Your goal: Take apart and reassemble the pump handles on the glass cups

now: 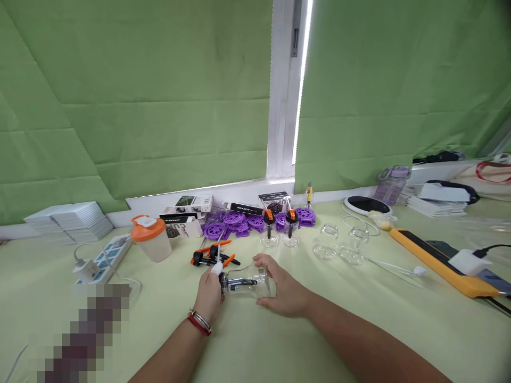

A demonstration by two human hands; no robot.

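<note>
A clear glass jar point(259, 283) lies sideways between my hands, with a black rod-like part inside it. My left hand point(209, 292), with bracelets at the wrist, is closed on the black top at the jar's left end; a thin metal rod sticks up beside it. My right hand point(285, 287) grips the jar's base with thumb and fingers. Just behind lie black-and-orange handle parts point(207, 258). Two glass jars with black-and-orange tops point(291, 229) stand upright farther back. Purple plastic pieces point(233, 221) are piled next to them.
An orange-lidded cup point(154, 242) and a power strip point(114, 258) are on the left. Small boxes point(186, 226) stand near the wall. Clear glass pieces point(325, 250), a round black-topped device point(368, 206) and an orange-yellow bar point(443, 266) are at right. Cables cross the table.
</note>
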